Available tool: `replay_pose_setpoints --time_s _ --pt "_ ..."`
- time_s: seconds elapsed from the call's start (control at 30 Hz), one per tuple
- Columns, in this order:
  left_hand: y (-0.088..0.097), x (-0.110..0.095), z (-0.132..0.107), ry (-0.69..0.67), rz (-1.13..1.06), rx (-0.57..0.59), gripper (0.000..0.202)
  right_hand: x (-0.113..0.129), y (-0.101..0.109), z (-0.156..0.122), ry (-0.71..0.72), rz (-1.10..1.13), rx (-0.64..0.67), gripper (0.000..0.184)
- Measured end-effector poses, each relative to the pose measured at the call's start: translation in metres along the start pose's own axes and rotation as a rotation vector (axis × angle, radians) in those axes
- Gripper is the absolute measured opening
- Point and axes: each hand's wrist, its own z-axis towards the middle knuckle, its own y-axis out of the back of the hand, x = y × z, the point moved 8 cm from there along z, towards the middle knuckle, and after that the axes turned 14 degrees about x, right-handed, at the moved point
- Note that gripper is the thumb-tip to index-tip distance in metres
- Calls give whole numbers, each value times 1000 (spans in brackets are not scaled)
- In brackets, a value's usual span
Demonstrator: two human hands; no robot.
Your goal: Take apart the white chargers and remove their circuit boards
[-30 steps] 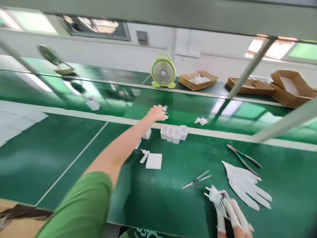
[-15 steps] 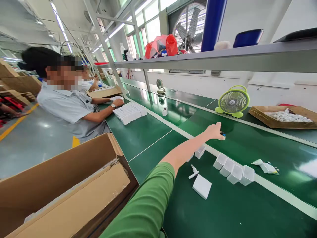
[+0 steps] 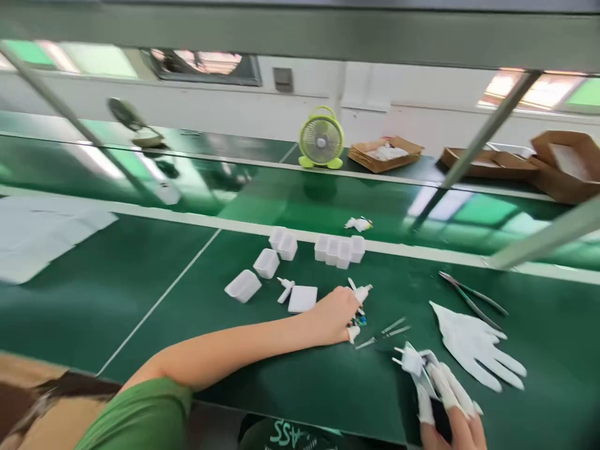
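My left hand [image 3: 338, 315] rests on the green bench, its fingers closed on a small white plug part with coloured wires [image 3: 360, 300]. Just left of it lie a flat white cover [image 3: 302, 299] and another small plug piece [image 3: 285, 289]. My right hand [image 3: 447, 409], with white cots on the fingertips, grips a white charger body with two metal pins [image 3: 413, 362] at the lower right. Metal tweezers [image 3: 383, 334] lie between the two hands.
White open housings [image 3: 340, 250] stand in a row by the white strip, with more [image 3: 266, 263] to their left. A white glove [image 3: 474, 344] and pliers [image 3: 471, 297] lie at the right. A loose part [image 3: 358, 223] sits on the belt. Behind stand a green fan [image 3: 321, 139] and cardboard boxes [image 3: 385, 153].
My left arm has pulled back from the far belt to the near bench, bringing a small wired part. The view swung left toward a co-worker and back.
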Motion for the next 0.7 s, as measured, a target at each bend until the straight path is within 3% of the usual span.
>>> replay_pose_setpoints --time_s 0.07,0.13,0.17,0.2,0.23,0.27,0.4,0.5,0.7 --pt "4 -4 -11 1 -23 -53 41 5 10 -5 -61 44 36 20" --pt "12 -13 -30 -33 -68 -130 49 11 3 1 -211 382 138 28" --pt "18 -18 -43 -54 -93 -206 54 15 1 4 -307 566 114 35" --pt "30 -23 -61 -86 -108 -394 56 23 -6 8 -386 740 137 38" --pt "35 -27 -77 -124 -139 -505 61 36 -13 14 -434 906 166 39" --pt "35 -31 -89 -169 -191 -551 65 50 -22 19 -477 1058 218 39" --pt "24 -44 -112 -356 -274 -601 81 111 -55 29 -696 1625 466 36" --pt "22 -41 -119 -434 -253 -665 81 149 -72 24 -916 1950 574 31" --pt "26 -26 -126 -475 -257 -717 76 179 -83 18 -1082 2114 611 42"
